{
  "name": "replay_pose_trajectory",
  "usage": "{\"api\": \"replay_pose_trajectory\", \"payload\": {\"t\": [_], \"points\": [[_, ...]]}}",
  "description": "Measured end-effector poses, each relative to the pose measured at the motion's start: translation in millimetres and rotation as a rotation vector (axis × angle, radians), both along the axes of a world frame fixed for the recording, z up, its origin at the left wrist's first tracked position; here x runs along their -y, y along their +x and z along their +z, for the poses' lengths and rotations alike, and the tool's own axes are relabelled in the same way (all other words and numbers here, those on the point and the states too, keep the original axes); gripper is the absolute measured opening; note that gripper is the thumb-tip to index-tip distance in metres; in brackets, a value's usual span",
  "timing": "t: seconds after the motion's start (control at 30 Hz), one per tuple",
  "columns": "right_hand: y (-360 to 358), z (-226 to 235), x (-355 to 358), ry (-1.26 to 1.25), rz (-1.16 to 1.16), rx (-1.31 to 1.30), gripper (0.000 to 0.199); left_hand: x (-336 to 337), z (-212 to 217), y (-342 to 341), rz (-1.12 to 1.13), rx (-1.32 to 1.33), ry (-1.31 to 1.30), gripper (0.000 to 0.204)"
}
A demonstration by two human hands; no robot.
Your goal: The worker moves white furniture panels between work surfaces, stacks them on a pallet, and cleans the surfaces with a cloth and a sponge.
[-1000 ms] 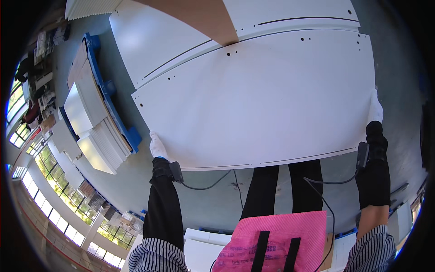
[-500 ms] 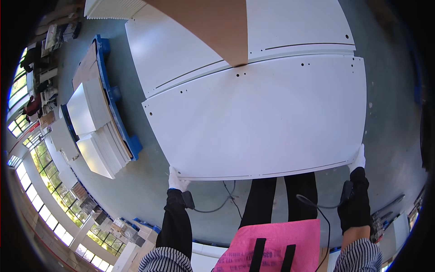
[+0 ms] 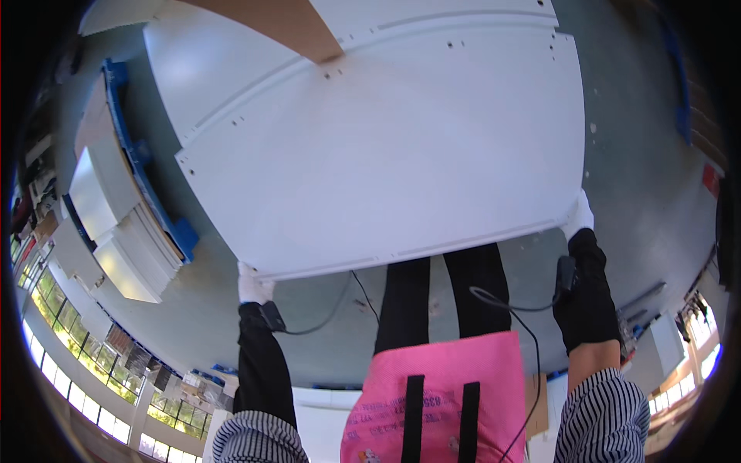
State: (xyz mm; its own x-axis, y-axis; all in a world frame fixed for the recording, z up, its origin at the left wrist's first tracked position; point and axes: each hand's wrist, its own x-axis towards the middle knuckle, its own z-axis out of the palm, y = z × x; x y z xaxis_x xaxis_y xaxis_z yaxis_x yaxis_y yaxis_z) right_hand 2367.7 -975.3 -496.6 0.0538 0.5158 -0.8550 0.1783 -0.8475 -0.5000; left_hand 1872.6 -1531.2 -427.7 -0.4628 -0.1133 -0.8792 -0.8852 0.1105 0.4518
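Note:
A large white panel (image 3: 386,154) with small drilled holes and a groove along its near edge spans the middle of the view. My left hand (image 3: 253,285), in a white glove, grips its near left corner. At the near right corner my right hand (image 3: 577,216), gloved too, is closed on the panel's edge. The fingers beneath the panel are hidden. Beyond it lies another white panel (image 3: 224,69) with a groove, and a brown strip (image 3: 270,23) reaches over from the top. Dark devices with cables sit at both my wrists.
To the left, stacked white boards (image 3: 127,258) rest on a blue pallet (image 3: 184,238). A pink apron (image 3: 440,386) hangs in front of me, with a cable (image 3: 532,370) across it. Grey floor (image 3: 617,147) shows on the right, with a red object (image 3: 711,180) farther off.
My view has shifted, so the panels, hands and pallet appear farther left and higher. The near panel looks slightly more tilted, its right side higher. Both hands keep hold of it.

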Motion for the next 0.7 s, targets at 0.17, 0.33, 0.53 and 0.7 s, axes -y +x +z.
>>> {"api": "replay_pose_trajectory", "payload": {"t": [0.17,0.33,0.53,0.7], "points": [[23.0,6.0,-27.9,0.087,0.245,-0.027,0.038,16.4,-26.1,4.2,0.054,0.031,0.004,0.052],[-22.3,29.1,20.5,0.010,-0.334,-0.179,0.048,-28.4,7.9,7.4,0.081,0.199,-0.118,0.054],[-33.6,31.9,22.2,-0.059,-0.279,-0.120,0.044,15.6,-17.9,3.3,0.079,0.018,-0.003,0.053],[-45.3,29.7,63.1,-0.199,-0.491,0.050,0.061,58.1,-13.3,-24.5,-0.113,-0.114,0.008,0.040]]}}
